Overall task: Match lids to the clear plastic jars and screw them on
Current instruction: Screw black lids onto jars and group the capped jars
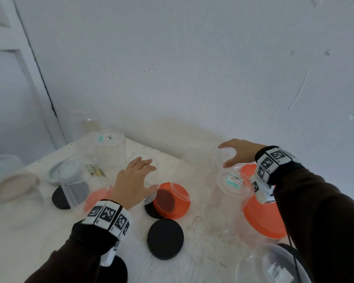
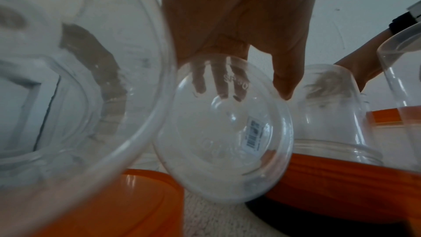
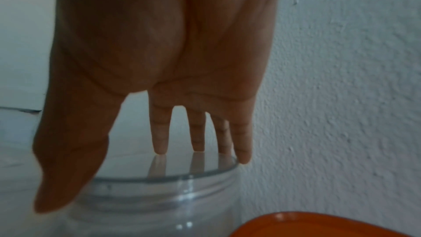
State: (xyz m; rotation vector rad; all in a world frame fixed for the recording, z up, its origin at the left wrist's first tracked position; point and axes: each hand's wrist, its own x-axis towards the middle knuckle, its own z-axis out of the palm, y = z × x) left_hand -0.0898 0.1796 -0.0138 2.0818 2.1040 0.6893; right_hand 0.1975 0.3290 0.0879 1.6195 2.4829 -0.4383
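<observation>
Plainly, the fingers (image 3: 160, 143) of the right hand (image 1: 240, 152) are spread, tips touching the rim of an upright clear jar (image 3: 159, 201) beside the wall, thumb down its near side. The left hand (image 1: 134, 180) spreads over the upturned base of another clear jar (image 2: 224, 132), fingers at its far edge, thumb at its right edge; a firm grip cannot be told. Around them on the white worktop (image 1: 194, 237) lie orange lids (image 1: 172, 201), black lids (image 1: 165, 238) and several more clear jars, some standing upside down.
</observation>
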